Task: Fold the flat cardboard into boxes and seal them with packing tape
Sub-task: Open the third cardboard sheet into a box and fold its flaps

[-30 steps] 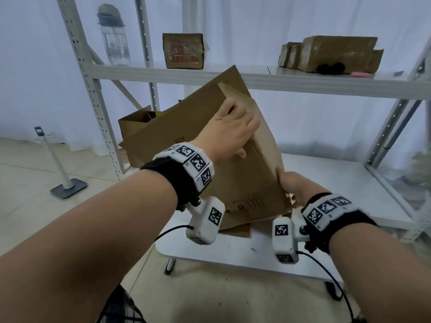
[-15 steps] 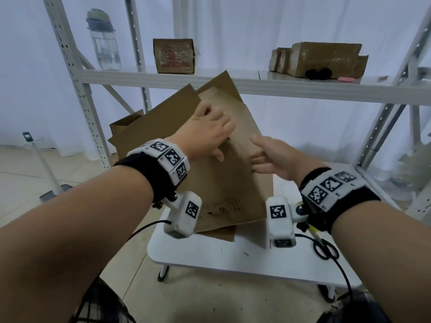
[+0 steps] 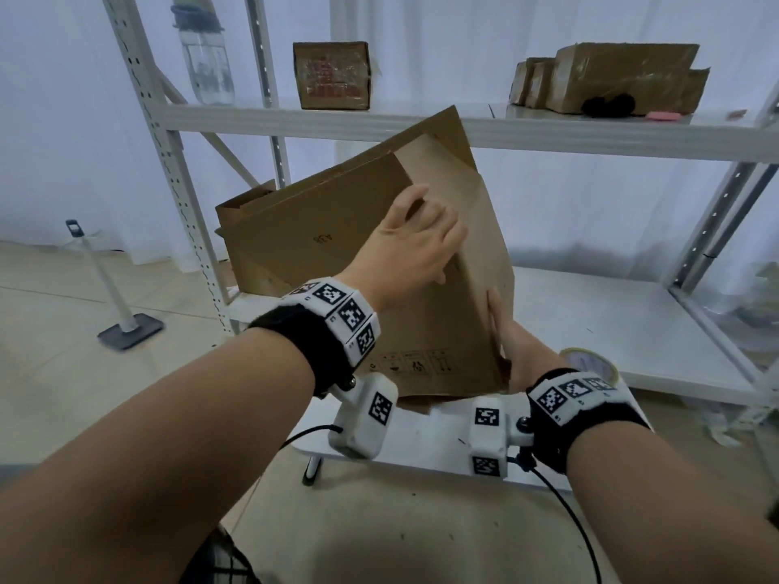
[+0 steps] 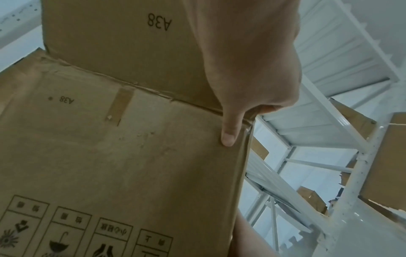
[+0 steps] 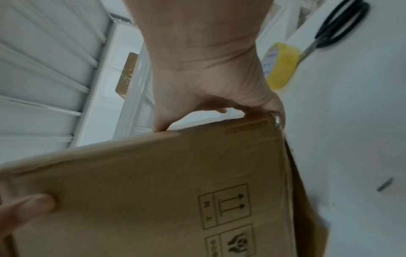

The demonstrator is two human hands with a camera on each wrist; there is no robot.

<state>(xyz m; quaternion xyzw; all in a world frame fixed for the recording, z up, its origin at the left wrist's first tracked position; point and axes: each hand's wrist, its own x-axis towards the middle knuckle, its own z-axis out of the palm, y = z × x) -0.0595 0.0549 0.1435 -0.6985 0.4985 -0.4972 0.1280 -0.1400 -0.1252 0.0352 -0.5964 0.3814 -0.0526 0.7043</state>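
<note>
Left hand [image 4: 248,57] grips the cardboard box [image 4: 123,156] edge, thumb pressing its panel.

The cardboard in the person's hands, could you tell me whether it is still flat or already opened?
Partly opened: the cardboard shows two faces meeting at an edge, its top flaps unfolded.

White surface [image 3: 421,448] | bears brown cardboard box [image 3: 442,330], yellow packing-tape roll [image 5: 279,66], black-handled scissors [image 5: 338,29] | tape just beside scissors, near box corner
</note>
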